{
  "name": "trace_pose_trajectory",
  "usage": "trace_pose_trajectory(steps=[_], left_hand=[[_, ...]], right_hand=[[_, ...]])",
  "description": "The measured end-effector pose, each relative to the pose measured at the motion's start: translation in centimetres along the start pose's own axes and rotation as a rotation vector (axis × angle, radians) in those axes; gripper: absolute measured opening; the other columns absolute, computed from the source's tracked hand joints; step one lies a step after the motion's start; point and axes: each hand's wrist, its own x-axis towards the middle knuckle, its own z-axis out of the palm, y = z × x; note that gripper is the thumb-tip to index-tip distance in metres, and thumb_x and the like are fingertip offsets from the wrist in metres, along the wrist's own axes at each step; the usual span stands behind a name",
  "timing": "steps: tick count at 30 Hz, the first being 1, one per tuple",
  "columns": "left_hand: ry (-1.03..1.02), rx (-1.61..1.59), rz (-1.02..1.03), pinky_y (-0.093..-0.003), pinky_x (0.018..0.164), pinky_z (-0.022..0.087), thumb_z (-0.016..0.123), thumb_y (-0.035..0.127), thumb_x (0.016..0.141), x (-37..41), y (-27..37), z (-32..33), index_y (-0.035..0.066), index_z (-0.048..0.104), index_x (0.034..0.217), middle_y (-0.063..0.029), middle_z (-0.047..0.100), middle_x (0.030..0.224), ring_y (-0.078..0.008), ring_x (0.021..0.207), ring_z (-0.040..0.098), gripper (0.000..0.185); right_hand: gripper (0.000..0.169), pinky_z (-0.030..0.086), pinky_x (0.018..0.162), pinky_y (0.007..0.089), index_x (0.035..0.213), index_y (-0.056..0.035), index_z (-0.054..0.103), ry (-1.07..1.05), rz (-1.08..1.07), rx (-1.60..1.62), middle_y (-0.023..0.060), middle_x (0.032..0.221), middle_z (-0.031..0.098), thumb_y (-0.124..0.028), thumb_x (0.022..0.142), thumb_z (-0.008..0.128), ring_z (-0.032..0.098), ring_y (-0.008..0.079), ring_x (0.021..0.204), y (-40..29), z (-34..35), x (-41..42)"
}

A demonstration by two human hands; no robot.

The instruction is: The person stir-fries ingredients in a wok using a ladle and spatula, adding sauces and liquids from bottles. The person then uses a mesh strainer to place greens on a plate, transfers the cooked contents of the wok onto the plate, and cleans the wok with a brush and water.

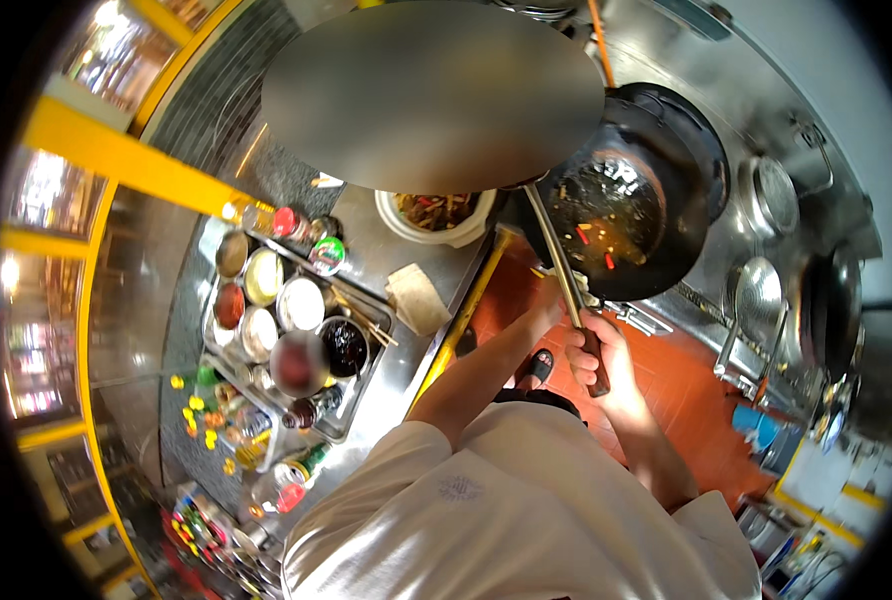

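Observation:
My right hand [599, 349] is closed around the wooden grip of a metal ladle [553, 244]. The ladle's shaft runs up past the near side of a black wok [678, 247], and its head is mostly hidden by a blurred patch. My left hand [554, 291] grips the wok's near edge through a pale cloth [579, 282]; the fingers are partly hidden behind the ladle shaft. Oily liquid and a few red pepper pieces [609, 261] lie in the wok. Left of it, a white bowl [455, 238] of cooked food stands on the steel counter, its far part covered by the blur.
On the left counter, a metal tray [380, 315] holds several seasoning containers, chopsticks and bottles. A folded brown cloth [418, 300] lies beside it. At right are a strainer [759, 289] and another wok [828, 315]. A yellow-edged counter side [453, 330] borders the red tiled floor.

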Motion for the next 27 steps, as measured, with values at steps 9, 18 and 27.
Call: trace_pose_trajectory(steps=[9,18,27], left_hand=[[0.297,-0.509,-0.133,-0.034,0.046,0.045,0.063,0.019,0.086,-2.7,3.4,-0.1,0.007,0.055,0.076,-0.0056,0.055,0.06,-0.0219,0.05,0.056,0.017],[0.369,-0.967,-0.007,-0.03,0.039,0.04,0.059,0.019,0.092,-2.8,5.3,0.3,0.007,0.057,0.084,-0.0037,0.052,0.057,-0.0172,0.041,0.049,0.014],[0.34,-2.068,0.46,-0.0261,0.032,0.034,0.055,0.018,0.099,-3.1,8.6,4.0,0.007,0.059,0.091,-0.0019,0.049,0.054,-0.0126,0.033,0.043,0.014]], right_hand=[[0.013,0.033,0.032,0.0259,0.104,-0.0062,0.054,-0.017,-0.062,-0.382,0.0047,0.07,0.053,-0.018,0.099,0.055,0.044,0.0105,0.041,1.8,3.0,9.3],[0.013,0.035,0.031,0.0249,0.1,-0.0026,0.059,0.059,-0.338,-0.955,0.0028,0.064,0.055,-0.015,0.097,0.058,0.046,0.009,0.039,3.7,3.7,12.8],[0.015,0.036,0.031,0.0244,0.101,-0.0037,0.06,0.097,-0.32,-0.835,0.0016,0.063,0.054,-0.018,0.098,0.058,0.049,0.0083,0.039,3.9,4.2,12.3]])
